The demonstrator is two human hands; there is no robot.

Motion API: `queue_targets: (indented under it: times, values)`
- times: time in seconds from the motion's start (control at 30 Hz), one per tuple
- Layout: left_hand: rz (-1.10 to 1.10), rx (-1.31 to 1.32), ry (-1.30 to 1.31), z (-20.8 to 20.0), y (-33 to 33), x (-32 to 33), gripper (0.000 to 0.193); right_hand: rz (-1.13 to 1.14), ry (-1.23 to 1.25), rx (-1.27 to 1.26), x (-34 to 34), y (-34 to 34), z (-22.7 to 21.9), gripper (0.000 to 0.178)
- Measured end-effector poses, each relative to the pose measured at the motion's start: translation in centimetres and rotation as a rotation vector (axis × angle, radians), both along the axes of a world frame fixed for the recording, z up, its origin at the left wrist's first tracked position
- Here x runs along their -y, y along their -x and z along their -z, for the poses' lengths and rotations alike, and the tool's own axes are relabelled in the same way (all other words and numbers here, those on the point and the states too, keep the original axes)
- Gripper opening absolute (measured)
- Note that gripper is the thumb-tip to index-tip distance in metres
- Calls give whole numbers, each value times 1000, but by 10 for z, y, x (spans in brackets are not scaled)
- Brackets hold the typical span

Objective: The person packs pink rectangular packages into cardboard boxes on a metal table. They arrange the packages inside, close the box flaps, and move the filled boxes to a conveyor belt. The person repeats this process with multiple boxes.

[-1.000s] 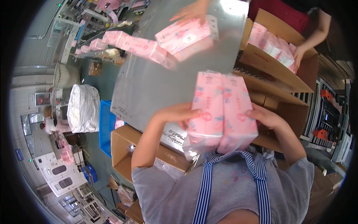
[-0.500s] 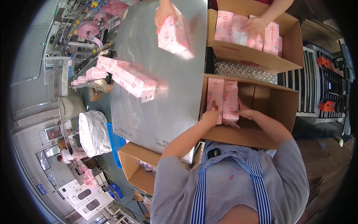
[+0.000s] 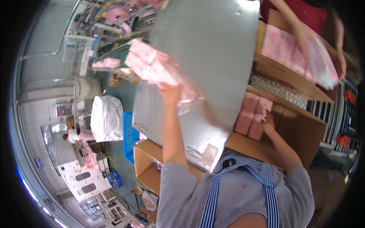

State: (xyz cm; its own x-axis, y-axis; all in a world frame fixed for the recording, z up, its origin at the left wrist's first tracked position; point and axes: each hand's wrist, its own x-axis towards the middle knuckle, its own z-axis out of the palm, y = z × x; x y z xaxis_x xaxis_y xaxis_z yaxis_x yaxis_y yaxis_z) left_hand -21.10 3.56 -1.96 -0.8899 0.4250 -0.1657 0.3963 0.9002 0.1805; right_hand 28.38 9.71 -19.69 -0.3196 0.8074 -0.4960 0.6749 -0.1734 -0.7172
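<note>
My left hand [image 3: 171, 94] reaches over the metal table and touches the near end of a group of pink tissue packs [image 3: 152, 62]. Motion smears its fingers, so their grip cannot be made out. Beside that hand, to the right, another pink pack [image 3: 187, 91] shows blurred. My right hand [image 3: 268, 121] is in the near cardboard box [image 3: 292, 131], with its fingers apart against the right side of a pink tissue pack [image 3: 261, 117]. A second pack [image 3: 248, 114] stands next to it, against the box's left wall.
A co-worker's hand [image 3: 340, 66] is at a far cardboard box [image 3: 292, 74] holding several pink packs, with a shiny, blurred pink bundle [image 3: 322, 60] above it. A lower carton [image 3: 146, 167] and a blue crate [image 3: 128, 138] stand left of me. Rollers [image 3: 323, 117] lie to the right.
My left hand has left the near box and swung left to the packs on the table. My right hand stays at the boxed packs. The co-worker's hand has left the table, and the view has turned.
</note>
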Motion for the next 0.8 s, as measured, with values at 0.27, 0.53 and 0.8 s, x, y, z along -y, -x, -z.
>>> queue_targets:
  times: [0.27,0.53,0.8]
  values:
    - [265,-39,-323,-32,-41,-27,87,-222,-524,-279,-39,135,-180,40]
    - [156,-309,1,-53,108,-61,34,-723,-780,152,-17,305,-255,74]
    - [406,-252,-146,-38,49,32,13,-525,-811,248,-41,307,-231,95]
